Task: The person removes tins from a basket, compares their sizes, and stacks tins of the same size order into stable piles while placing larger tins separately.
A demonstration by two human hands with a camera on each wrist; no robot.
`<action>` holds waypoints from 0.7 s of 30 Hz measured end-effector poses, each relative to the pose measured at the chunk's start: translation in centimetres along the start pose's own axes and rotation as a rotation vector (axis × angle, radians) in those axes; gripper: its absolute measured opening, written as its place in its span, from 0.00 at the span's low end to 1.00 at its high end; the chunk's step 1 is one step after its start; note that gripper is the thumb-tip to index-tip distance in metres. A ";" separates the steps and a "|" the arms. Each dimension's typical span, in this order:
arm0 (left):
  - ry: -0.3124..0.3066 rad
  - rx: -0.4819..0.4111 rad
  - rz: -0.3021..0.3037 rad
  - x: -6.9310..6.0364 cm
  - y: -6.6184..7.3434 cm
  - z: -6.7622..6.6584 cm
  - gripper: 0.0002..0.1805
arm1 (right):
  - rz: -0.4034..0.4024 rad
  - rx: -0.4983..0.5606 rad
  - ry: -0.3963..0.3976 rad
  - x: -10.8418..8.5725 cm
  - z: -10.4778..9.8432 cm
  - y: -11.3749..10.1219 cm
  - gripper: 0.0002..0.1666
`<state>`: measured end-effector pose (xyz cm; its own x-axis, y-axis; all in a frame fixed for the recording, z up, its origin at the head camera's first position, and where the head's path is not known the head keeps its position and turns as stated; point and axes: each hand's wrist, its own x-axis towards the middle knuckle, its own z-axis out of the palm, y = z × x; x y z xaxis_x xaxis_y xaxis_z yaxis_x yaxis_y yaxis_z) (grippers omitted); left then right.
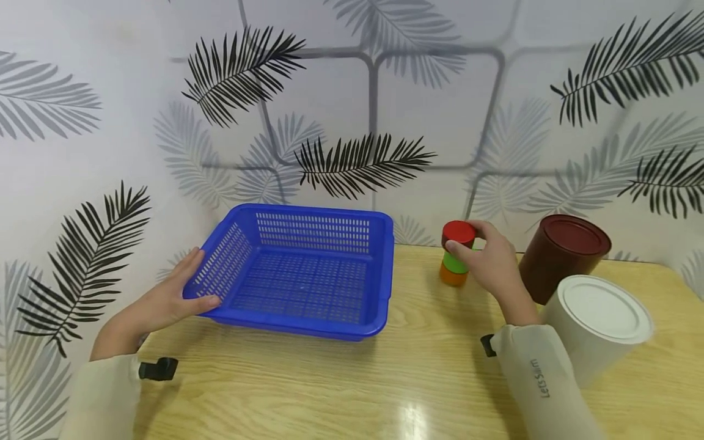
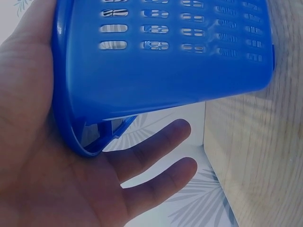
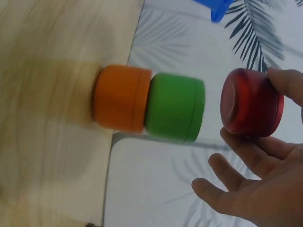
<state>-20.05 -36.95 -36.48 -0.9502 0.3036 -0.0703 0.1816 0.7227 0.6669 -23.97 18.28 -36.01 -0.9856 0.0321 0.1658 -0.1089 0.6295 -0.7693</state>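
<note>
A blue plastic basket [image 1: 308, 327] with slotted walls stands on the wooden table in the head view. My left hand [image 1: 165, 299] holds its left end by the rim, with the thumb at the near corner. In the left wrist view two fingers [image 2: 161, 182] stretch out past the rim. My right hand [image 1: 492, 256] pinches a small round red tin [image 3: 251, 102] between thumb and fingers. This tin is just above a green tin [image 3: 175, 107], with a gap between them. Beneath the green one sits an orange tin [image 3: 122, 98] on the table.
To the right of my right hand stand a dark brown canister [image 1: 561, 256] with a red-brown lid and a white canister [image 1: 602, 311], close together. A white backdrop with leaf prints [image 1: 363, 165] rises behind the table [image 1: 330, 391].
</note>
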 end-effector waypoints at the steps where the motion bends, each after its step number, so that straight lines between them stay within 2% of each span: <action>1: 0.000 0.006 0.000 -0.1 0.0 -0.1 0.60 | 0.012 0.017 0.002 0.1 -0.2 0.4 0.46; 5: 0.001 0.021 0.002 -0.2 -0.1 -0.2 0.60 | 0.041 0.065 -0.004 0.3 -0.4 1.7 0.48; 10: -0.010 0.010 -0.010 -0.1 -0.1 -0.1 0.60 | 0.065 0.065 -0.033 0.5 -0.2 2.7 0.48; 21: -0.018 -0.007 -0.001 0.3 0.6 0.1 0.60 | 0.079 0.074 -0.018 0.2 -0.4 3.3 0.48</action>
<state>-20.25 -36.39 -36.18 -0.9457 0.3140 -0.0844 0.1786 0.7186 0.6721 -24.49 20.64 -38.31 -0.9937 0.0644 0.0922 -0.0397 0.5666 -0.8230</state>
